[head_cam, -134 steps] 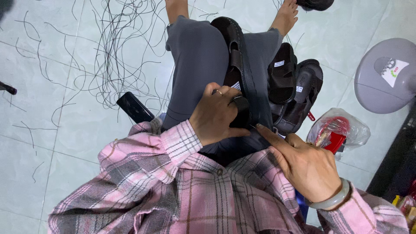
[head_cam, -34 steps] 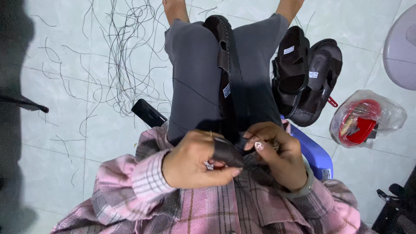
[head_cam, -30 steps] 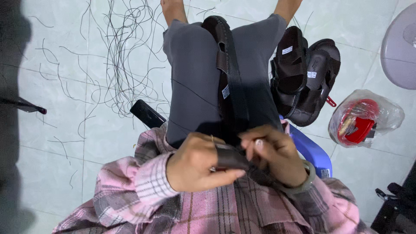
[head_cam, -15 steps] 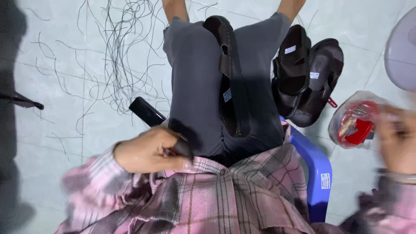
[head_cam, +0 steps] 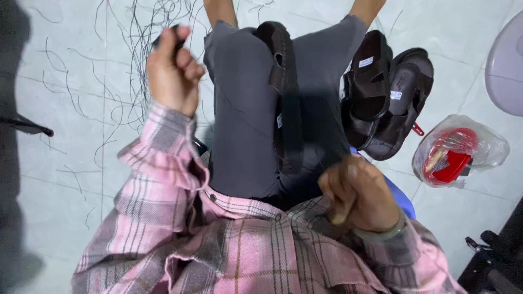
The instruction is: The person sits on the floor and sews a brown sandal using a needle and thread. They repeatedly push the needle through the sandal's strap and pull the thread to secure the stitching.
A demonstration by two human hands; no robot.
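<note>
The left hand was raised over the floor, pinching a dark thread end. The right hand was fisted beside the sandal on the lap; what it held was blurred. Two sandals lay alongside, many threads strewn already.

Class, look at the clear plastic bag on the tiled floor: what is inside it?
Inside the clear plastic bag sits a red round object, possibly a lid or container, with something pale beside it. The crinkled plastic blurs the rest, so other contents cannot be made out.

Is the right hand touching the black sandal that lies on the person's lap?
Cannot tell. In the head view the right hand sits close beside the black sandal, but the hand is blurred and shadow hides the space between them.
</note>
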